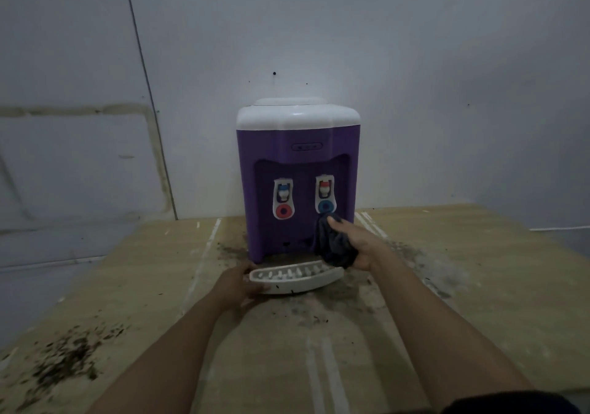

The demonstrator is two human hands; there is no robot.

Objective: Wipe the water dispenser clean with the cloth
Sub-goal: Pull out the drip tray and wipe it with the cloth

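Head view: my right hand [357,244] clenched round dark cloth [335,247], cloth bunched under fingers, its top touching blue tap [325,206]. My left hand [238,282] grips left end of white drip tray [295,278], tilted, out of dispenser. Purple dispenser [298,171] upright just beyond fingertips, against wall [447,94]. Dirt specks on table [127,286] beside both wrists.

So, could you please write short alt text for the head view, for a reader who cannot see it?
A person's right hand presses a dark cloth against the lower front of a purple water dispenser, while the left hand holds its white drip tray, pulled out onto a dirty wooden table.
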